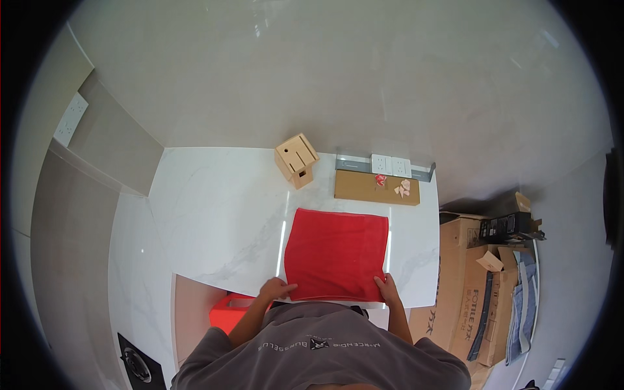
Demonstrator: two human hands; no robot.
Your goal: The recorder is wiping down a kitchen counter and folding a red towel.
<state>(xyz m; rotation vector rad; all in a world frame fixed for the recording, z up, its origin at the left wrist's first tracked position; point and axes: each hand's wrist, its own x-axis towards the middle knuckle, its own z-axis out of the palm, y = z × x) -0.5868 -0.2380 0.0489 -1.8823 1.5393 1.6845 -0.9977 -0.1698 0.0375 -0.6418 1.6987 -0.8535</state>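
Note:
A red cloth [336,256] lies spread nearly flat on the white marble-patterned countertop [214,219], roughly square, its near edge close to the counter's front. My left hand [277,288] grips its near left corner between thumb and fingers. At the near right corner, my right hand [386,287] pinches the cloth's edge in the same way. Both forearms reach in from below, at either side of my grey shirt.
Behind the cloth stand a wooden block with slots [296,158] and a long cardboard box [360,187] with small crumpled pieces on top. Wall sockets [391,165] sit behind it. Flattened cartons [463,292] lean at the right. A red container [226,312] is below left; a cooktop [139,363] lies further left.

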